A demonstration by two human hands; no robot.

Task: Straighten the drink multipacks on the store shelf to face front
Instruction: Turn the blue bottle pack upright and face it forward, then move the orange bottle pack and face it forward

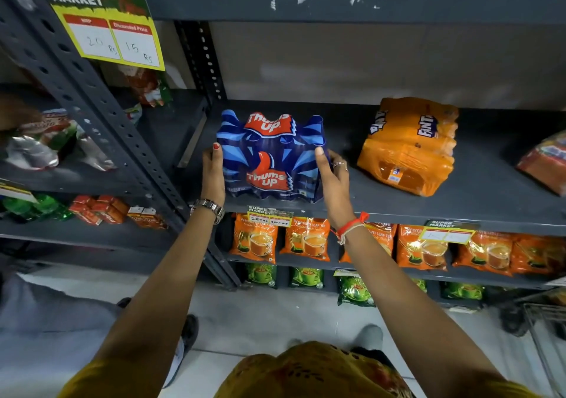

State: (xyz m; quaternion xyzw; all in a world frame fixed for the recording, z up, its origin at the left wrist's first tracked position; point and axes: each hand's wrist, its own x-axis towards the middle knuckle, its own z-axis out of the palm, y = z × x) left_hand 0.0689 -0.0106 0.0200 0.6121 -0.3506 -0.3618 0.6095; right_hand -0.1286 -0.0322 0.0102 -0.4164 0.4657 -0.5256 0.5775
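While both arms reach to the grey shelf (459, 210), the left hand (213, 173) and right hand (332, 173) clasp opposite sides of a blue Thums Up multipack (271, 157) near its front edge, label forward. An orange Fanta multipack (409, 144) lies skewed nearby.

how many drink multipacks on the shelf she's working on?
2 for sure. The blue Thums Up pack sits front-left, held between both hands. The orange Fanta pack lies skewed to its right. A third package at the right frame edge is cut off; cannot tell what it is.
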